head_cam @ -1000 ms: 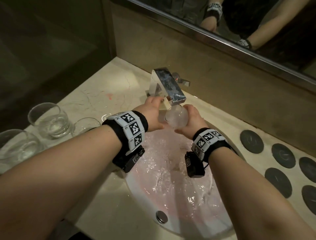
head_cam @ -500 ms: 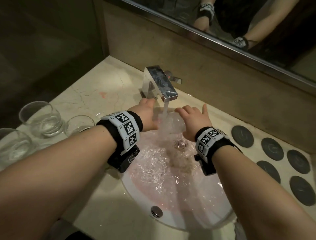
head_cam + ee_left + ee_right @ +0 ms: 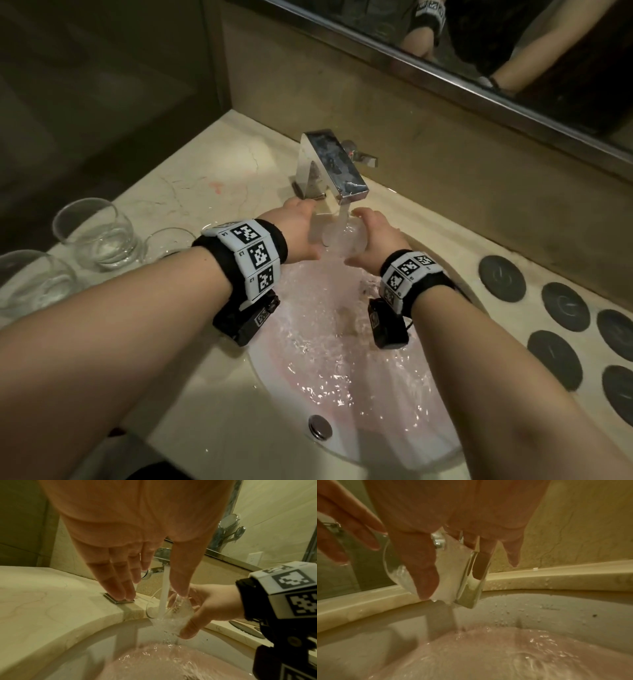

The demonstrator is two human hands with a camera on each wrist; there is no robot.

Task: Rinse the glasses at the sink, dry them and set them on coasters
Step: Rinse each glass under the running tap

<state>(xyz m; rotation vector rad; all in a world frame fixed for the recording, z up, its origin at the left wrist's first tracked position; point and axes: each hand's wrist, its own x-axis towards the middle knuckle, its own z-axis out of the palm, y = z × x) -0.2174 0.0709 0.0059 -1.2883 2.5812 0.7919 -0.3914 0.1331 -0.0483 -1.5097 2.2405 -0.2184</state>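
The right hand (image 3: 371, 240) grips a clear glass (image 3: 342, 236) under the tap (image 3: 334, 168), thumb on the near side and fingers curled round the far side. The glass is tilted, mouth toward the left hand, and the stream of water (image 3: 163, 595) runs into it and spills into the sink (image 3: 342, 455). The left hand (image 3: 298, 233) is released, fingers straight and close together. Its thumb (image 3: 180, 572) reaches down to the rim of the glass; whether it actually touches cannot be told.

The left wrist view shows what the head view does not: the straight left fingers (image 3: 118, 582) point down toward the square metal base of the tap (image 3: 118, 600), and the right hand's thumb sits under the glass. The right wrist view shows the glass against the right palm, white with churning water, and the left fingers apart from it at the upper left. Only the head view shows three more glasses (image 3: 99, 233) standing on the counter (image 3: 205, 394) left of the sink, and dark round coasters (image 3: 501, 277) lying on the counter to the right, well apart from the held glass.
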